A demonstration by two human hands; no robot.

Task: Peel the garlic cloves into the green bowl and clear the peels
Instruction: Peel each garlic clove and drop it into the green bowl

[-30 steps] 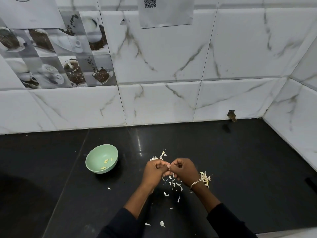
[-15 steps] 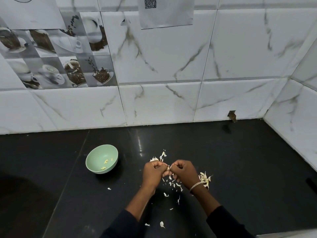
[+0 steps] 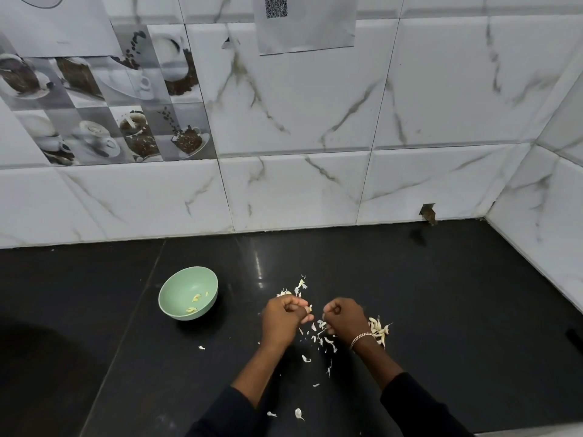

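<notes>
The green bowl (image 3: 166, 305) sits on the black counter, left of my hands, with a few peeled garlic cloves (image 3: 195, 298) inside. My left hand (image 3: 284, 320) is curled and pinches a small garlic clove (image 3: 310, 309) at its fingertips. A short gap to its right, my right hand (image 3: 345, 316) is curled, with a scrap of white peel (image 3: 321, 324) at its fingertips. A pile of unpeeled cloves (image 3: 380, 330) lies just right of my right wrist. Loose peels (image 3: 328, 342) are scattered on the counter under and in front of my hands.
More peel scraps (image 3: 299, 286) lie behind my hands, and stray bits (image 3: 298, 413) lie near my sleeves and at the left (image 3: 202, 347). White marble-tiled walls close off the counter at the back and right. The black counter (image 3: 457, 294) stretches out to the right.
My hands were joined over the clove; now they have pulled apart. The left keeps the clove and the right has drawn away to the right with some peel.
</notes>
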